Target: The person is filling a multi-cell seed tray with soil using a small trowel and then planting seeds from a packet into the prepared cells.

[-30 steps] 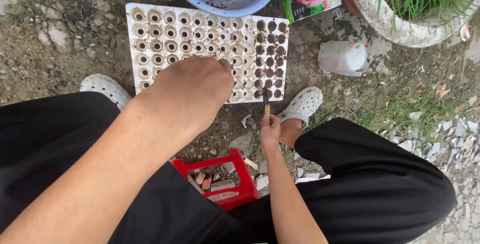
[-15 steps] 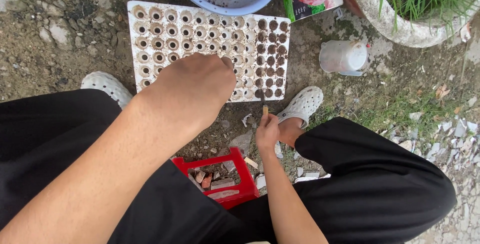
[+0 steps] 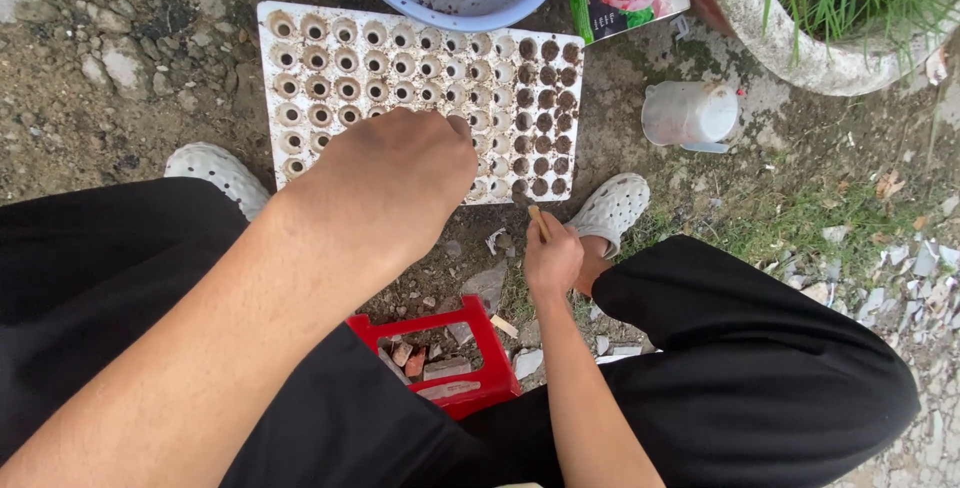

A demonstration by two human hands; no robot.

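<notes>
Hovering curled over the tray [image 3: 300,58], the left hand [image 3: 395,173] hides its grip; the right hand [image 3: 553,260] pinches a stick [image 3: 538,220], which could gouge filled cells.

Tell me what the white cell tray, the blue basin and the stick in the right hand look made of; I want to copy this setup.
The white cell tray looks like thin moulded plastic or foam, matt and soil-stained; which one is unclear. The blue basin seems smooth, slightly glossy plastic. The stick in the right hand looks like pale bare wood or bamboo.
</notes>
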